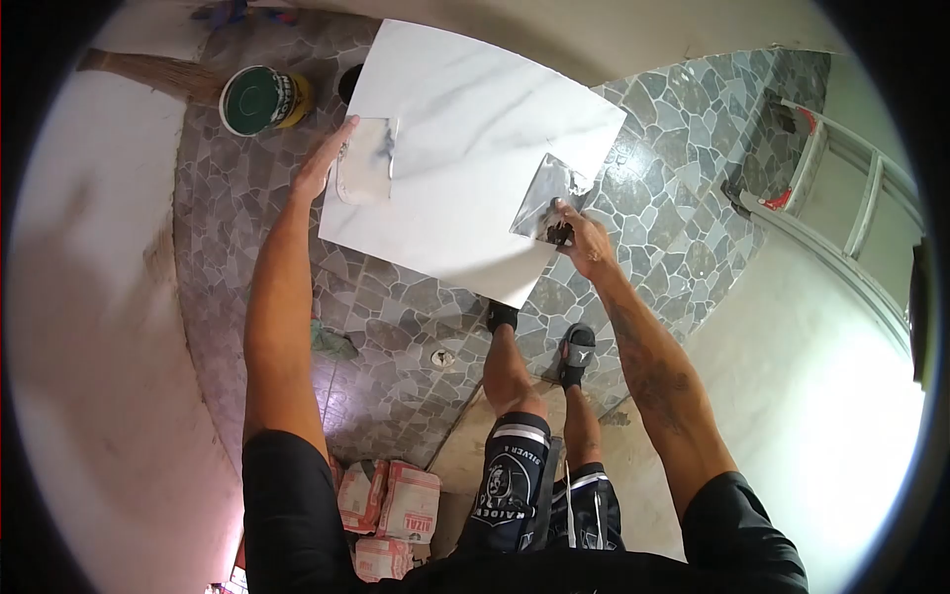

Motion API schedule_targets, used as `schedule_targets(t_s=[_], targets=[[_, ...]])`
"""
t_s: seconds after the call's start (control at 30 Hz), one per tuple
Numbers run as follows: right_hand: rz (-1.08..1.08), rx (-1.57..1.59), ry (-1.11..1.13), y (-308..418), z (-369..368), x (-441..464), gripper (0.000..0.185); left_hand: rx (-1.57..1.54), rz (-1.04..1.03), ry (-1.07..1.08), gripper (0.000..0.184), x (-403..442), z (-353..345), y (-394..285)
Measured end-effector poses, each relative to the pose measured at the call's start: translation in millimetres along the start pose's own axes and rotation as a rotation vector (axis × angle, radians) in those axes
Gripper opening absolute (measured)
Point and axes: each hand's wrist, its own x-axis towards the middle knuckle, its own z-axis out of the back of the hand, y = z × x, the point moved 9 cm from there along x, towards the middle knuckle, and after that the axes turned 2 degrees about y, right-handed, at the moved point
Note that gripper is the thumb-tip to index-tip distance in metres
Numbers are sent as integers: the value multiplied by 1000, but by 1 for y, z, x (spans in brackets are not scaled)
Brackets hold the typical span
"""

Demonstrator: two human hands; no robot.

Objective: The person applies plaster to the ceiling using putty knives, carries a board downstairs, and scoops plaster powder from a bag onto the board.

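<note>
A large white, grey-veined tile (465,109) spans the middle of the view. My left hand (325,163) is closed at its left edge, with some fingers hidden. Beside that hand a pale, flat rectangular scraper (366,173) with a shiny edge lies against the tile's face; whether the hand also grips it is unclear. At the tile's right edge, my right hand (588,244) pinches a smeared metal scraper (542,196), thumb on top. The metal blade lies over the tile's face, and dark marks show near the thumb.
The floor (673,148) has a stone pattern. A bucket with a green top (259,101) and a broom (148,74) are at upper left. An aluminium ladder (861,198) is at right. Red-and-white bags (408,500) lie at lower left, near my sandalled feet (577,348).
</note>
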Motion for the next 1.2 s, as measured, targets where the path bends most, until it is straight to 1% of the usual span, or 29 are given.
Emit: schedule_targets(t_s=[0.03,0.07,0.13,0.23,0.33,0.37,0.4,0.43,0.47,0.5,0.53,0.57,0.6,0.7,0.73,0.8,0.83,0.87,0.9,0.93,0.97,1.03,1.1,1.17,1.2], targets=[[-19,151,108,-8,-7,4,32,-81,30,51,80,-10,-16,-7],[-36,268,129,-16,-11,12,27,-84,34,39,82,-6,-16,-1],[-34,318,138,-24,-16,20,25,-84,40,9,88,1,-7,13],[-21,365,111,-27,-16,22,26,-107,99,168,88,8,-16,27],[57,363,103,-20,-18,19,28,-67,59,92,76,-8,-22,19],[101,358,91,-16,-13,17,29,-76,-91,148,70,-13,-24,18],[94,299,137,-29,-4,30,30,-89,-239,215,64,-19,-24,25],[37,196,142,-41,7,37,30,-165,-156,235,66,-16,-22,46],[128,300,103,-48,16,48,29,-236,-78,259,68,-15,-33,58],[43,295,129,-33,11,32,30,-357,7,320,68,-30,-53,47],[44,282,117,-26,12,33,31,-385,-11,332,68,-33,-54,53],[-44,185,93,-28,21,36,24,-324,-72,275,71,-35,-47,67],[-42,246,115,-19,11,28,24,-260,28,127,67,-37,-35,81],[-24,96,133,-26,23,45,31,-364,98,114,73,-56,-48,94],[12,104,105,-33,29,53,37,-395,151,115,73,-61,-55,94],[28,-58,27,-30,49,39,40,-459,263,113,72,-80,-77,93],[32,-132,-4,-33,57,26,42,-448,235,122,72,-90,-81,97],[-19,-107,28,-17,54,-17,46,-436,207,131,72,-99,-87,109],[37,-85,44,-15,61,-41,41,-429,171,141,72,-111,-91,109],[102,-69,56,-12,68,-60,37,-458,247,149,73,-132,-108,97],[133,-117,30,-11,84,-81,36,-487,323,154,73,-154,-126,82],[159,-278,-69,-7,119,-129,34,-453,323,165,73,-190,-150,59],[114,-179,-153,21,135,-209,36,-361,262,190,74,-227,-174,31],[109,-259,-204,42,166,-279,57,-278,192,212,74,-268,-201,-10],[114,-311,-239,64,178,-321,58,-256,175,229,75,-287,-215,-33]])
